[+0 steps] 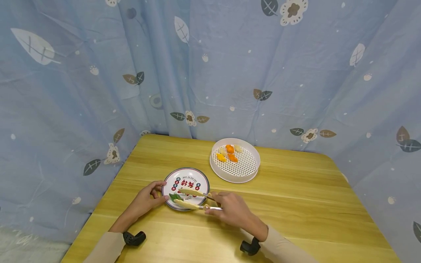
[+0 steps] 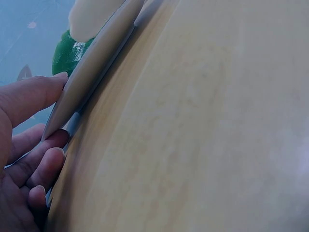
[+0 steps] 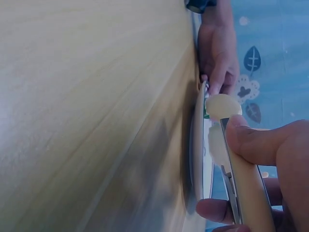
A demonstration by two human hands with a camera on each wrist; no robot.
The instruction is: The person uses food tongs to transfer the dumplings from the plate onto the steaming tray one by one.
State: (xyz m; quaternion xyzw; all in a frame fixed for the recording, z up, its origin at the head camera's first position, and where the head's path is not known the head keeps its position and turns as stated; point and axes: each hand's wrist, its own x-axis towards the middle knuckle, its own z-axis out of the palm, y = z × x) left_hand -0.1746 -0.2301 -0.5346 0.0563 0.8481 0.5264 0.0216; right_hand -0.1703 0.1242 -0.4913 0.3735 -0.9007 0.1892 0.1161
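Two hands at work on the desk (image 1: 296, 204). Your left hand (image 1: 146, 199) rests at the left rim of the printed plate (image 1: 186, 179); its grip pinches that rim, thumb on top and fingers curled underneath, as the left wrist view shows with the fingertips (image 2: 46, 164) tucked below the plate edge. Just to the right of that grip, touching the thumb tip, lies a small green food piece (image 1: 174, 197) at the plate's near left edge. The spoon-shaped tips of the tongs (image 1: 194, 199) sit at this piece; one cream tip lies over it, the other stays above on the plate. Whether the tips actually clamp the green piece cannot be told.

Further right, your right hand (image 1: 231, 208) holds the tongs by their handles; its grip is pressed round both arms, thumb on the upper arm, fingers under the lower one. The tongs' arms are still slightly apart.

Beyond the right grip, well apart from it, a white perforated tray (image 1: 245, 175) stands on the desk, carrying orange, yellow and pale food pieces (image 1: 229, 152) along its far left side.
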